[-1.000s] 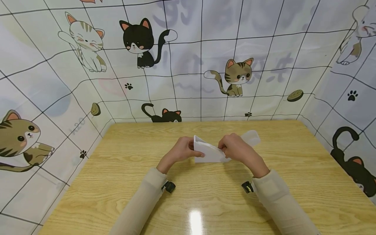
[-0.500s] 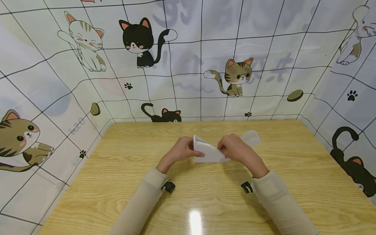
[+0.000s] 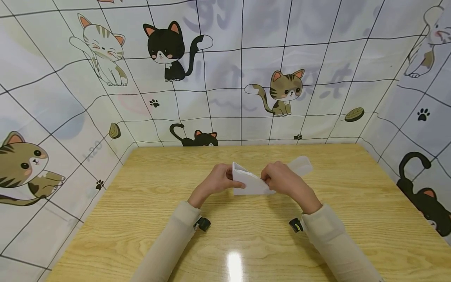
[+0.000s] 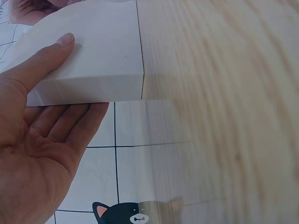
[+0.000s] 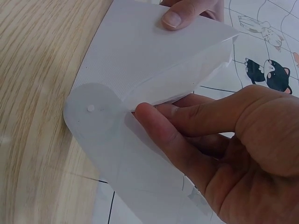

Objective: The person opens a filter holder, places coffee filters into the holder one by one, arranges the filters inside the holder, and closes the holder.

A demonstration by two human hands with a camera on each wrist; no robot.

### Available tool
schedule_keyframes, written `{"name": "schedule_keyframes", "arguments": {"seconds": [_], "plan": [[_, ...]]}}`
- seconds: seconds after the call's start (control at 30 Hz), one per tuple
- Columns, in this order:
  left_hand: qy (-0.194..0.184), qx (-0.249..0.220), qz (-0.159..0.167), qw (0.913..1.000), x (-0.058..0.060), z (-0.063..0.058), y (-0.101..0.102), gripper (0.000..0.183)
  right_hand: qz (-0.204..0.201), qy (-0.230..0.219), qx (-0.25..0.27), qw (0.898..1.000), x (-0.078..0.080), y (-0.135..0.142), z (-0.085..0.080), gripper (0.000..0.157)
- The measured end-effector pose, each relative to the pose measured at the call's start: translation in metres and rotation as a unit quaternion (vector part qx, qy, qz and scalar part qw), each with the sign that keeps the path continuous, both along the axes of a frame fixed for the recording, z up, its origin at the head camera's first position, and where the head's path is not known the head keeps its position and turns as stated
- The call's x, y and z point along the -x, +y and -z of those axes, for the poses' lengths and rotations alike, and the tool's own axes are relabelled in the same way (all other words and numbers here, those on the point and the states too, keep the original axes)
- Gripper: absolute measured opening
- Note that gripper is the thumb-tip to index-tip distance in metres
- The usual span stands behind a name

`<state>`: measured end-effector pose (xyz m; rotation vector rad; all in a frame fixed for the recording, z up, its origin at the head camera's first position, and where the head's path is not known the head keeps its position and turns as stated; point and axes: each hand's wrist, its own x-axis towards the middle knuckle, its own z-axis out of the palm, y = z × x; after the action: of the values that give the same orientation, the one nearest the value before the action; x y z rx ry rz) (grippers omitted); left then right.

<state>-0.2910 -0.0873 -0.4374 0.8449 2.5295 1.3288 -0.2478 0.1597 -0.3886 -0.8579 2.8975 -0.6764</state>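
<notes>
A white wedge-shaped case (image 3: 251,187) stands on its long edge near the table's middle. My left hand (image 3: 221,179) grips its taller end, thumb on the near face and fingers behind. In the right wrist view, a translucent rounded flap (image 5: 105,135) joins the case at a small round rivet (image 5: 91,108) and sticks out to the right. My right hand (image 3: 283,180) pinches at the case's sloping open edge close to the rivet, thumb (image 5: 152,122) in front and index finger behind. Exactly what lies between those fingertips is hidden. White thin material shows inside the opening.
The wooden table (image 3: 232,231) reflects a bright light near its front. A cloth (image 3: 225,78) printed with cats and grid lines hangs behind and along both sides. Black wrist cameras sit by each sleeve.
Both hands keep their hold, and the case stays in place. My right hand has shifted very slightly; nothing else visibly differs.
</notes>
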Motion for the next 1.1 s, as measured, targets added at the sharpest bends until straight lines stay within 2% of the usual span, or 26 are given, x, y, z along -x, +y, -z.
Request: {"name": "schedule_keyframes", "arguments": {"seconds": [0.53,0.73,0.93,1.1], "plan": [[-0.002,0.003,0.002,1.0000,0.000,0.000,0.000,0.035,-0.005,0.005,-0.015,1.000,-0.003,0.001,-0.006,0.033],[-0.001,0.002,0.000,1.0000,0.000,0.000,0.000,0.035,-0.002,-0.006,-0.017,1.000,-0.007,0.000,-0.012,0.032],[0.003,0.001,0.004,1.0000,0.000,0.001,-0.001,0.035,0.011,0.002,-0.036,0.999,-0.009,0.002,-0.018,0.025],[0.007,0.001,0.007,1.0000,0.000,0.001,-0.001,0.035,0.019,0.016,-0.028,0.999,-0.011,0.009,-0.026,0.016]]}}
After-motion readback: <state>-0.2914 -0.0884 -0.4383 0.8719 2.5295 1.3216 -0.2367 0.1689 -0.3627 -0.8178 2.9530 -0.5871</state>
